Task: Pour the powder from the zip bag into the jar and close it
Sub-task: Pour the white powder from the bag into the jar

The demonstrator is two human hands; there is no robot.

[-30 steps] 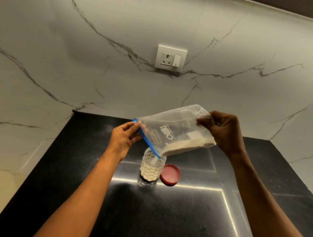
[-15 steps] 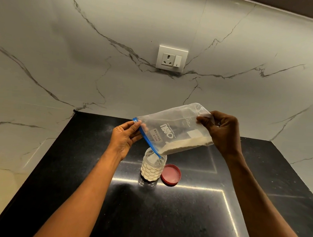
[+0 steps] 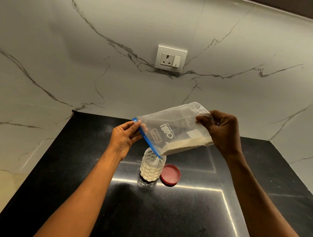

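A clear zip bag [image 3: 171,130] with a blue zip strip and a handwritten label hangs tilted above an open, dimpled clear jar [image 3: 151,168]. Whitish powder lies along the bag's lower edge and slides out of its low left corner into the jar's mouth. The jar stands on the black counter [image 3: 164,219] and holds powder in its lower part. My left hand [image 3: 126,137] pinches the blue strip at the bag's mouth. My right hand [image 3: 222,131] grips the bag's raised bottom end. A red lid [image 3: 170,174] lies upside down on the counter, touching the jar's right side.
A marble wall rises behind the counter, with a white socket and switch plate [image 3: 171,58] on it. A marble surface flanks the black counter on the left and right. The counter's left edge runs diagonally toward the lower left.
The bag's right end has lifted slightly and the powder inside has slid further toward the low corner. Both hands keep their hold; jar and lid have not moved.
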